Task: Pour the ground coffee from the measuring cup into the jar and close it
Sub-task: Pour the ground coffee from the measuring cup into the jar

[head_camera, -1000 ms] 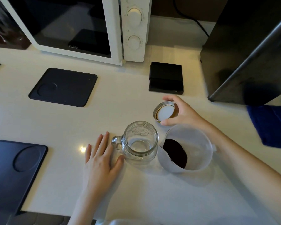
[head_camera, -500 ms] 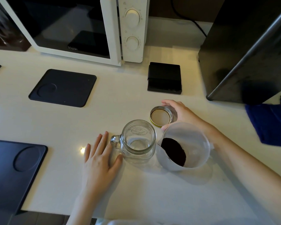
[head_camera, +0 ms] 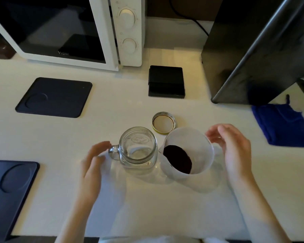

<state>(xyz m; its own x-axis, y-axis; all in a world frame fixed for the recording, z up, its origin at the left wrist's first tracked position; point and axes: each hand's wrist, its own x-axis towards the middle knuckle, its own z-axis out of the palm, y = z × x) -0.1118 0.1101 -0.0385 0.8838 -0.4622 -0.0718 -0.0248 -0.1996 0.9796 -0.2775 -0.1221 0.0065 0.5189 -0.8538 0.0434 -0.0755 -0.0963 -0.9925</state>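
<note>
The jar (head_camera: 138,148) stands open and empty at the middle of the counter (head_camera: 126,106), its handle pointing left. Its lid (head_camera: 163,122) lies upside down just beyond it, to the far right, touching nobody. Right beside the jar sits the measuring cup (head_camera: 188,155), upright, the dark ground coffee (head_camera: 177,158) heaped in its bottom. So nothing is poured yet! The left hand (head_camera: 93,165) hovers by the jar's handle, fingers spread and loose, gripping nothing. The right hand (head_camera: 233,148) curls open around the cup's right side, close to it but, as far as I can see, not clamped on. By my read, the opening is done; the lift, the pour and screwing the lid back on all remain.
</note>
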